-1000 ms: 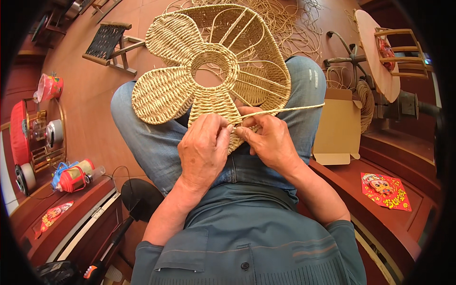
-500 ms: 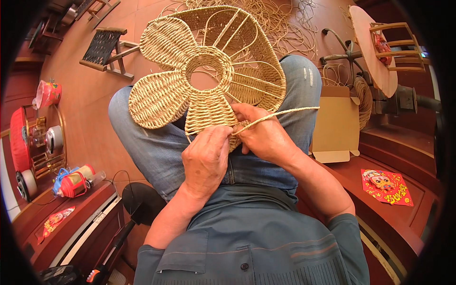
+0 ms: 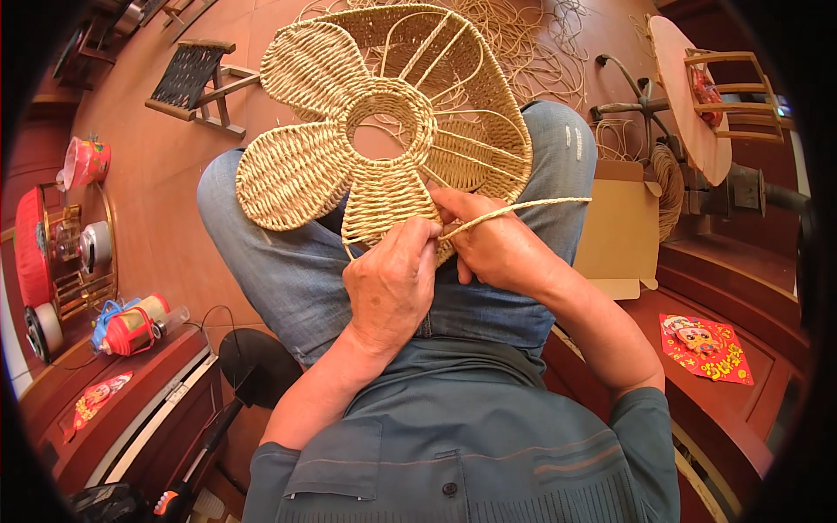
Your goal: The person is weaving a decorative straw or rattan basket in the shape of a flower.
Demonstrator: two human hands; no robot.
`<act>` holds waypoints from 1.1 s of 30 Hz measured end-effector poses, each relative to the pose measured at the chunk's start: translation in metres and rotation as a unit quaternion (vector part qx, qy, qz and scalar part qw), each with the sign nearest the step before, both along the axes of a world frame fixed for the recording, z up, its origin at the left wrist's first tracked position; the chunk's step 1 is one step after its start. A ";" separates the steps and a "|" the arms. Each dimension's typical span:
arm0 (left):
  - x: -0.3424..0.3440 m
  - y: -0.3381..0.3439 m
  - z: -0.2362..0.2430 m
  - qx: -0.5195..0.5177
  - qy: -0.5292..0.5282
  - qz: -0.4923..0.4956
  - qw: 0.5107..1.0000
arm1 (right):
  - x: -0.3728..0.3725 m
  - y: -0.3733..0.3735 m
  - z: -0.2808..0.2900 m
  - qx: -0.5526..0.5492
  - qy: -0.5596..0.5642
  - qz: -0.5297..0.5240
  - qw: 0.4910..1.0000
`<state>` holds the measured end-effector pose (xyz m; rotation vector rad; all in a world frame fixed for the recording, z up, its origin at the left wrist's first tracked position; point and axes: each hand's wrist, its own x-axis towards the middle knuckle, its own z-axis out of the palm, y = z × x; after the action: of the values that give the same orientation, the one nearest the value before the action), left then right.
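Observation:
A flower-shaped straw basket (image 3: 292,176) rests across my knees, with a round ring around a central hole. Three petals are filled with weave; two on the right show bare wire loops and a few cords. At the near petal's lower edge, my left hand (image 3: 392,277) pinches the straw cord with thumb and forefinger. My right hand (image 3: 493,240) is closed on the same cord beside that petal's right edge. The loose end of the straw cord (image 3: 549,203) sticks out to the right over my right hand. Some fingertips are hidden behind the petal and hand.
Loose straw cord (image 3: 532,52) lies tangled on the floor beyond the basket. An open cardboard box (image 3: 619,227) stands right of my knee, beside a coil of cord (image 3: 667,192). A small folding stool (image 3: 192,83) is at the far left, a round pink board (image 3: 689,96) at right.
Both hands have shifted slightly right, still close together at the near petal's edge. The basket sits a little higher and further right in view.

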<state>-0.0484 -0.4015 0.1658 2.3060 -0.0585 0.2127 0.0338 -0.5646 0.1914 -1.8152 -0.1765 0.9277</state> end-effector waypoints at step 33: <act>0.013 -0.022 0.004 0.131 -0.065 -0.082 0.986 | 0.077 -0.381 0.006 0.119 -0.020 -0.587 0.800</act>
<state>-0.0357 -0.4231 0.1693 2.5294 -0.3607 0.2858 0.1105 -0.9452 0.1975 -1.3083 0.7243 -0.0441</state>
